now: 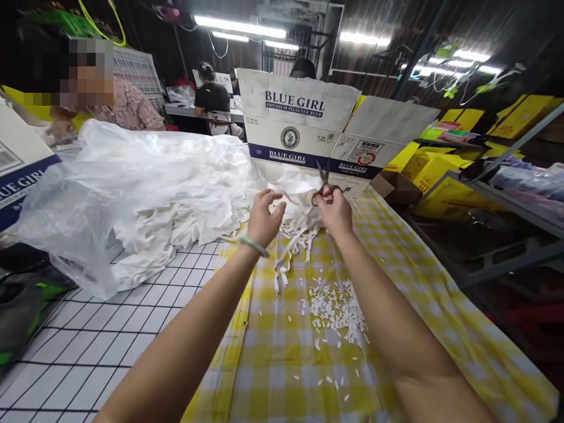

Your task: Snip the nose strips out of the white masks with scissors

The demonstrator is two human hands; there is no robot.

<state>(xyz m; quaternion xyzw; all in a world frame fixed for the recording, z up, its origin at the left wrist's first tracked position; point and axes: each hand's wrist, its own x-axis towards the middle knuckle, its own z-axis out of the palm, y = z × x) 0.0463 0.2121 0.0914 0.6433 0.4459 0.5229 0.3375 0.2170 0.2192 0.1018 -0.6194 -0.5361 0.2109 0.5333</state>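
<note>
In my right hand (pixel 337 212) I hold a pair of scissors (pixel 325 181), with the blades pointing up and the thumb and fingers at the dark handle loops. My left hand (pixel 265 218), with a pale green bangle (pixel 254 246) at its wrist, is half curled, with a gap between thumb and fingers and nothing plainly gripped. White fabric pieces with narrow straps (pixel 291 249) lie between and just beyond both hands. A heap of small white clippings (pixel 337 311) is scattered on the yellow checked cloth (pixel 282 358) below my right hand.
A large pile of white fabric (pixel 194 176) under clear plastic (pixel 70 217) lies to the left. A Blue Girl carton (pixel 299 111) stands at the back. Metal shelving (pixel 520 217) lines the right side. A person (pixel 127 103) is at the far left; others sit farther back.
</note>
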